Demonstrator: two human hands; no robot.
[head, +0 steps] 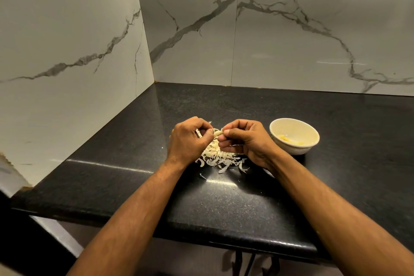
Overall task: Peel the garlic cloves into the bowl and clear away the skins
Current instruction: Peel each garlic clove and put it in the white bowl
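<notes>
carefully now: your left hand (188, 139) and right hand (243, 139) both pinch the garlic clove (217, 134) (small, slick); grip its ends, since the papery skin tears easily.

Kitchen: granite counter (246, 107), marble backsplash (291, 40).

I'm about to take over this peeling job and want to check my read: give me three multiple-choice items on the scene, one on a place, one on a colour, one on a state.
1. Where is the bowl?
A. right of the hands
B. left of the hands
C. on the floor

2. What colour is the countertop?
A. white
B. black speckled
C. wood brown

3. What holds the garlic clove?
A. nothing, it lies in the bowl
B. left hand only
C. both hands

Key: 1 A, it stands beyond the right hand. 2 B, dark speckled stone. 3 C, fingertips of both pinch it above the skins pile.
</notes>
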